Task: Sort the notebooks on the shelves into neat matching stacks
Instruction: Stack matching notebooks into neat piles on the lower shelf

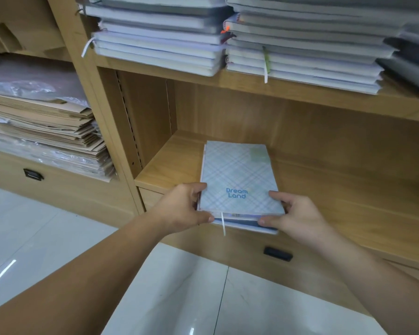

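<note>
- On the lower shelf point(336, 180), head view: a small notebook stack point(240, 175) lies flat near the left side, with its near end sticking out past the shelf's front edge.
- The top notebook point(237, 165) has a pale blue plaid cover printed "Dream Land"; a darker blue cover shows under it.
- A white ribbon point(223, 226) hangs off the stack's near end.
- The left hand point(182, 209) grips the stack's near left corner, thumb along the near edge, fingers curled at the side.
- The right hand point(298, 216) pinches the near right corner, fingers on the top cover, thumb on the near edge.
- The upper shelf point(300, 93) holds two tall grey-white notebook piles point(155, 42) side by side, with darker ones at far right.
- In the left bay sits a pile of brown paper bags point(39, 126) with clear plastic on top.
- A black drawer handle point(278, 253) sits below the shelf, above a white tile floor point(179, 298).
</note>
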Demonstrator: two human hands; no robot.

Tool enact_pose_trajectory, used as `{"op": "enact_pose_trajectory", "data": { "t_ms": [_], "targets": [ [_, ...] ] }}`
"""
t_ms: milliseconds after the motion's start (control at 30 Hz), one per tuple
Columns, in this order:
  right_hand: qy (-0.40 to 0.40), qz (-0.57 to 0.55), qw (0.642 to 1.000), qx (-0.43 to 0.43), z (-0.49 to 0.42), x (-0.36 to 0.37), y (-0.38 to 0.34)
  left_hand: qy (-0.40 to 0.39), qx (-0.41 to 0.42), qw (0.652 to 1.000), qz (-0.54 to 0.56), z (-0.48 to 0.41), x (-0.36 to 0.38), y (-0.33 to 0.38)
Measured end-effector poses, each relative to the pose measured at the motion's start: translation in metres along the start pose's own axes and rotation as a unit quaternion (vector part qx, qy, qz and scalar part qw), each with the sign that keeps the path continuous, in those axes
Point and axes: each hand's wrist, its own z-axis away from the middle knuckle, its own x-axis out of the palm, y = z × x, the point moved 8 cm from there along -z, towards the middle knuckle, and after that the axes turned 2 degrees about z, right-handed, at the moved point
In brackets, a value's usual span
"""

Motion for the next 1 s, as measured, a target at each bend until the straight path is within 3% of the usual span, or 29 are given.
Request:
{"op": "enact_pose_trajectory", "data": {
  "t_ms": [333,700,833,1000],
  "targets": [
    [0.089,0.083,0.992,-0.024,0.036,-0.005,-0.003,0.036,0.004,0.993,-0.109,0.011,-0.005,0.005],
    [0.075,0.027,0.997,-0.014,0.030,-0.006,0.004,0.052,0.001,0.989,-0.140,0.006,-0.002,0.008],
    [0.073,0.044,0.996,-0.029,0.032,-0.005,0.003,0.038,0.011,0.996,-0.078,0.013,0.002,-0.001],
    [0.042,0.072,0.996,-0.041,0.038,0.003,-0.007,0.034,-0.058,0.995,-0.078,0.011,0.006,-0.035]
  ]
}}
